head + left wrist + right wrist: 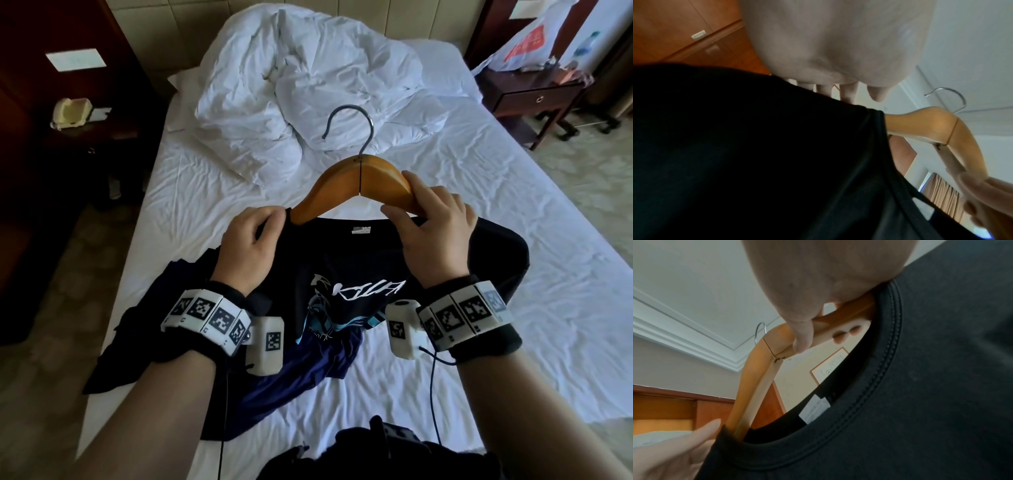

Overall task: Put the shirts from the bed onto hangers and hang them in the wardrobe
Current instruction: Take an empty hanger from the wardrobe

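Observation:
A black T-shirt with a white and blue print hangs raised above the bed. A wooden hanger with a metal hook sits in its neck opening, both arms going under the collar. My left hand pinches the collar over the hanger's left arm. My right hand grips the hanger's right arm, thumb on the underside. A dark blue shirt lies under the black one on the sheet.
The white bed holds a crumpled duvet at the far end. A dark nightstand with a phone stands left. Another nightstand with a plastic bag stands right. Wooden wardrobe panels show in the left wrist view.

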`<state>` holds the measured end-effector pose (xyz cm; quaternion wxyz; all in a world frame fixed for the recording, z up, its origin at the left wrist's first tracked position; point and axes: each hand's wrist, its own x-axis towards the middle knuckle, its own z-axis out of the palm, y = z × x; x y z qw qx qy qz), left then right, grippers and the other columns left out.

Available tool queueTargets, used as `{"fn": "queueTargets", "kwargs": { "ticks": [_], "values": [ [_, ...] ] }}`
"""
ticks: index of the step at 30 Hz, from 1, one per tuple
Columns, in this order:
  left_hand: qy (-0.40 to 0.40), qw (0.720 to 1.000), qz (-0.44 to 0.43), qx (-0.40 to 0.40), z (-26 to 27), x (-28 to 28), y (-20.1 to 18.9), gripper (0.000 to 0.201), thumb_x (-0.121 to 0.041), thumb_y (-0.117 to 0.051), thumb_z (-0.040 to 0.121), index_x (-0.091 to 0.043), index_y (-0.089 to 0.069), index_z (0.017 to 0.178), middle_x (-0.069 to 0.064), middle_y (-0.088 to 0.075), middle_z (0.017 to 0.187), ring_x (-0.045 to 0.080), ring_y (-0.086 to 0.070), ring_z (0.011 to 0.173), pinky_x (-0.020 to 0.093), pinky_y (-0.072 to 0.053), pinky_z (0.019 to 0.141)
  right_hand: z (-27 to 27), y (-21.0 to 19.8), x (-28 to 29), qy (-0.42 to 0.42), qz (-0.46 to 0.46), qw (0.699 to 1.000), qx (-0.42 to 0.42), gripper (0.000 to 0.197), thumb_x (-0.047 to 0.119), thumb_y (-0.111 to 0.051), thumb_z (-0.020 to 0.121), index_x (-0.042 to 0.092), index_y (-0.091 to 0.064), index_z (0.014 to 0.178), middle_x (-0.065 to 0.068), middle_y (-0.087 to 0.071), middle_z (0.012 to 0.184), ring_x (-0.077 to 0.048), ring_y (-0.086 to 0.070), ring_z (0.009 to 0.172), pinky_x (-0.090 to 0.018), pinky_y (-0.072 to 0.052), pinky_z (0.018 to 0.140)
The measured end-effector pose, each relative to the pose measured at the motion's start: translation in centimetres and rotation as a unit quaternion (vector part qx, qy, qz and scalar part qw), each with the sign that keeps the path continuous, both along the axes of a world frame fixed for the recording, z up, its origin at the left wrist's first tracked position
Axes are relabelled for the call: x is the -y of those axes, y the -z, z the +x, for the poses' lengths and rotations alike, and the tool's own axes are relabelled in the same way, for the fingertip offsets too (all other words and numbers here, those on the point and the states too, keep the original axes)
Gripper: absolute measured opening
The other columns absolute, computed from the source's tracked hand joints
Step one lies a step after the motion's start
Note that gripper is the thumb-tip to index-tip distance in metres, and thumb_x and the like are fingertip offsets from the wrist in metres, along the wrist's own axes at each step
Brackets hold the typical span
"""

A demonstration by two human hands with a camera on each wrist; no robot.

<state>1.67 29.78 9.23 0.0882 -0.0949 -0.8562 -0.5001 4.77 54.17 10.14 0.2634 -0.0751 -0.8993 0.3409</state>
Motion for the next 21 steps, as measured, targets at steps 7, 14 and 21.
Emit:
{"fn": "queueTargets", "kwargs": {
  "ticks": [7,14,21],
  "values": [
    [-0.023,0.998,-0.062,0.002,-0.6,0.7,-0.1,0.016,-0.013,-0.057,0.095,-0.005,-0.07,0.102,-0.002,-0.056,0.097,-0.003,-0.054,0.087,-0.001,-0.034,0.079,0.3,-0.6,-1.5,0.01,-0.001,1.0,0.002,0.054,0.049,-0.058,0.082,0.028,-0.057,0.132,-0.002,-0.063,0.103,-0.025,-0.051,0.105,-0.04,-0.022,0.101],
    [-0.062,0.992,-0.062,-0.086,-0.7,0.3,-0.9,0.014,-0.011,-0.063,0.092,-0.003,-0.073,0.095,-0.002,-0.059,0.091,0.005,-0.056,0.083,0.001,-0.037,0.075,-0.1,-1.1,-1.8,0.01,0.001,1.0,0.001,0.056,0.049,-0.057,0.082,0.029,-0.056,0.134,-0.002,-0.061,0.1,-0.027,-0.05,0.104,-0.032,-0.019,0.095],
    [-0.079,0.975,-0.073,-0.196,-0.5,-0.2,-1.9,0.017,-0.011,-0.061,0.091,0.001,-0.073,0.091,0.003,-0.061,0.087,0.0,-0.051,0.084,0.001,-0.038,0.075,-0.5,-1.9,-2.1,0.01,0.015,1.0,-0.019,0.057,0.047,-0.055,0.085,0.03,-0.049,0.139,-0.002,-0.061,0.1,-0.026,-0.052,0.103,-0.03,-0.019,0.091]
  ]
}}
